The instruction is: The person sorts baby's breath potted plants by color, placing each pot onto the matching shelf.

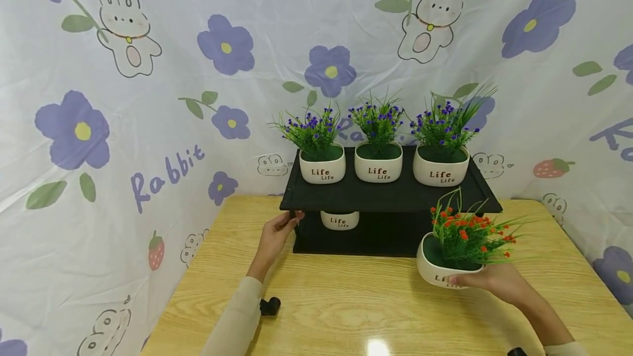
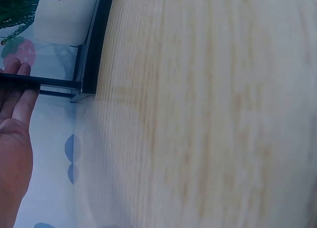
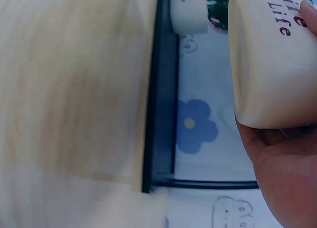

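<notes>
My right hand (image 1: 501, 282) holds a white pot of orange-red artificial flowers (image 1: 451, 274), thumb across its front lettering. The pot is tilted and raised in front of the black two-tier shelf (image 1: 346, 196), near its right end. In the right wrist view, the same white pot (image 3: 277, 84) rests against my palm. At the shelf's left end, my left hand (image 1: 277, 233) grips the upright post; in the left wrist view its fingers (image 2: 25, 102) pass around the black post. A white pot (image 1: 340, 221) stands on the lower tier at left, its plant hidden by the top board.
Three white pots of purple flowers, left (image 1: 322, 172), middle (image 1: 378, 171) and right (image 1: 441, 173), line the top tier. The shelf stands on a wooden table (image 1: 341, 301). A printed rabbit-and-flower cloth (image 1: 277, 15) hangs behind. A small black object (image 1: 270, 306) lies by my left sleeve.
</notes>
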`<action>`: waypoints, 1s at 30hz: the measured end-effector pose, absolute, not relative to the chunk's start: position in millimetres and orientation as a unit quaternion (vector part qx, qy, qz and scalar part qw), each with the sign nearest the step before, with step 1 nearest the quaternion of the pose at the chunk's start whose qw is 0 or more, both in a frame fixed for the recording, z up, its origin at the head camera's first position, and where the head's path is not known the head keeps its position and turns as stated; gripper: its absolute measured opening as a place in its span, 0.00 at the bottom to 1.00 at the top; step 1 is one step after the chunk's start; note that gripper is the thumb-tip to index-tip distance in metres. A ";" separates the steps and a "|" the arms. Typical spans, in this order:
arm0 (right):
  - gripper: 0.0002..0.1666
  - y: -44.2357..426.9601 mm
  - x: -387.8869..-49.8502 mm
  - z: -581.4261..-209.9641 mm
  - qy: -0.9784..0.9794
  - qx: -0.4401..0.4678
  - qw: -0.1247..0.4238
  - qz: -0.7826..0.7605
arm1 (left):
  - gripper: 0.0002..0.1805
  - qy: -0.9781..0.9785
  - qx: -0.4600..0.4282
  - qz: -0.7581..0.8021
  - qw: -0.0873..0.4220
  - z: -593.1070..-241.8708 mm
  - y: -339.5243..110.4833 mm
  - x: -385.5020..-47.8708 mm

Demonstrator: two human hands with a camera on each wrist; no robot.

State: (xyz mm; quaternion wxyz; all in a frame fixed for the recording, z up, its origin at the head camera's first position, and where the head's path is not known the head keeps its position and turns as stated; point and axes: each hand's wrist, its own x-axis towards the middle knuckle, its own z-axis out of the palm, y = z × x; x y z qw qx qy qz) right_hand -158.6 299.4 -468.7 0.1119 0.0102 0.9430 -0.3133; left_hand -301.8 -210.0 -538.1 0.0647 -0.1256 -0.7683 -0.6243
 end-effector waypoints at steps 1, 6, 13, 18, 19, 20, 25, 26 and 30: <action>0.36 296.6 -158.7 -470.9 0.942 0.010 0.118 -0.313 | 0.20 -0.769 -0.127 -0.624 0.065 -538.3 -210.2 -301.9; 0.42 283.3 -161.2 -485.4 0.933 -0.027 0.097 -0.344 | 0.19 -0.764 -0.125 -0.630 0.058 -538.7 -211.1 -302.8; 0.49 270.7 -168.7 -502.7 0.922 -0.054 0.078 -0.376 | 0.19 -0.762 -0.130 -0.632 0.057 -538.9 -211.5 -303.7; 0.34 266.0 -174.6 -512.0 0.921 -0.032 0.103 -0.375 | 0.19 -0.765 -0.127 -0.628 0.060 -539.4 -211.3 -302.9; 0.33 264.6 -176.7 -514.2 0.918 -0.039 0.090 -0.385 | 0.19 -0.765 -0.127 -0.628 0.060 -539.2 -211.0 -302.5; 0.36 263.0 -178.8 -516.3 0.913 -0.054 0.071 -0.398 | 0.19 -0.765 -0.128 -0.628 0.061 -539.3 -211.0 -302.6; 0.55 257.6 -188.7 -522.9 0.900 -0.114 -0.001 -0.421 | 0.19 -0.763 -0.131 -0.630 0.064 -538.7 -209.6 -302.1; 0.56 257.0 -190.7 -523.9 0.898 -0.116 0.001 -0.425 | 0.19 -0.763 -0.131 -0.629 0.064 -538.8 -209.7 -302.2; 0.53 255.9 -199.0 -527.4 0.891 -0.105 0.020 -0.441 | 0.19 -0.763 -0.128 -0.630 0.063 -539.1 -210.1 -302.3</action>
